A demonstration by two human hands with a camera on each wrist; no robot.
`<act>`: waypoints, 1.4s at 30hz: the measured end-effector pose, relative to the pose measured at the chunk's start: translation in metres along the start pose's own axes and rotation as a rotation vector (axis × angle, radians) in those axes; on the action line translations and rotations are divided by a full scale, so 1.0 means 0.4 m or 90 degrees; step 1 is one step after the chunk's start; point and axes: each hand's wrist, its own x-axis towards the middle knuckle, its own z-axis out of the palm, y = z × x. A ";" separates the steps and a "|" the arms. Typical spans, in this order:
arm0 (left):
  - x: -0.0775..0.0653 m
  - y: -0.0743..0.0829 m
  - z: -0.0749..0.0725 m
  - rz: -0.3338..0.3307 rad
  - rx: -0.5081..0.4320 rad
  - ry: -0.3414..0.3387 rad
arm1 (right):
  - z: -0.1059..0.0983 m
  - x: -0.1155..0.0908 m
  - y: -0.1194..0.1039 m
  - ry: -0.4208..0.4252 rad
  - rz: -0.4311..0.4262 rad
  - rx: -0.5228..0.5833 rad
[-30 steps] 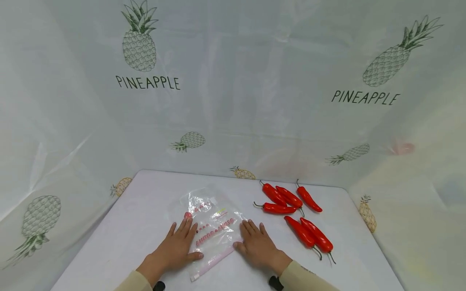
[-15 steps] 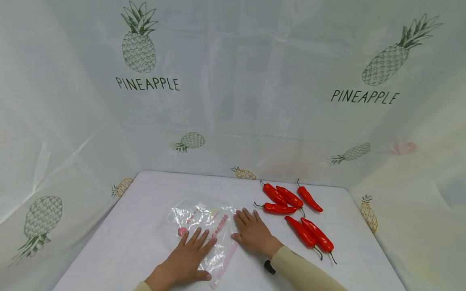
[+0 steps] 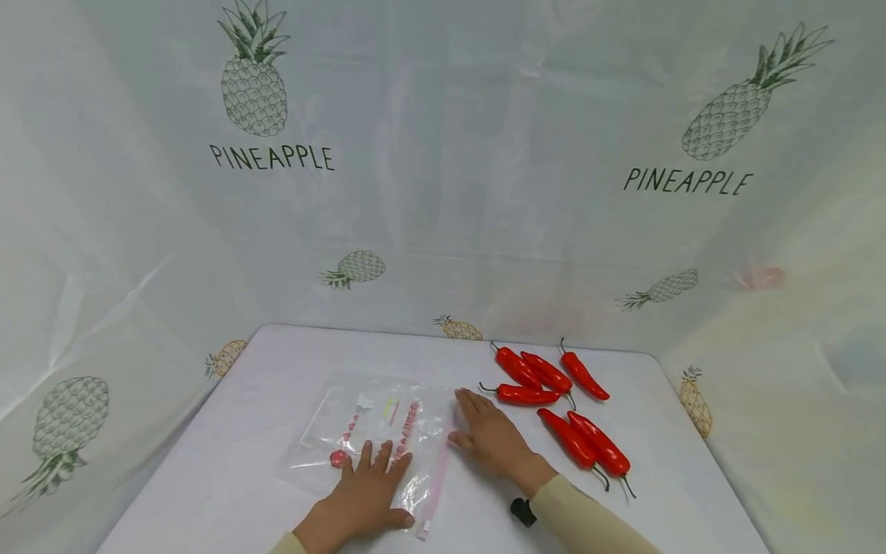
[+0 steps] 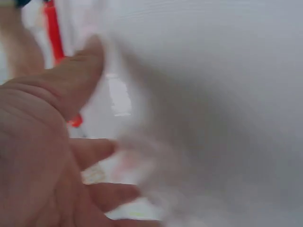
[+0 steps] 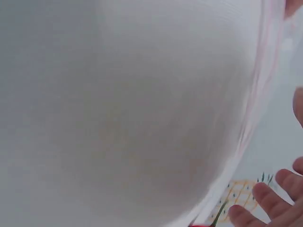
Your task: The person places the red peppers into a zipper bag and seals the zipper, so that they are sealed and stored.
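Clear plastic bag lies flat on the white tabletop, toward nine o'clock from its middle, its pink zip edge facing three o'clock. Taking the bag as the dial, the left hand is at six o'clock, its fingers spread and resting on the plastic, gripping nothing. The right hand is at three o'clock, its fingers extended and the thumb held apart, the fingertips at the zip edge; nothing is grasped, and whether they touch the plastic I cannot tell. Red lettering runs down the bag between the two hands, and a round red mark sits by the left fingertips. Four red peppers lie near two o'clock and two red peppers near three, beyond the right hand. A beige sleeve covers the right forearm. Beyond the tabletop, at twelve o'clock, stands a pale pineapple-print sheet. Both wrist views are partly blurred.
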 end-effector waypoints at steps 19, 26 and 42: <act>0.197 0.120 -0.083 -0.055 -0.149 0.081 | -0.137 -0.178 0.168 0.183 0.247 0.159; 0.238 0.124 -0.054 -0.090 -0.139 0.089 | -0.144 -0.219 0.209 0.184 0.290 0.147; 0.264 0.064 -0.048 -0.108 -0.244 0.023 | -0.122 -0.240 0.228 0.141 0.352 0.143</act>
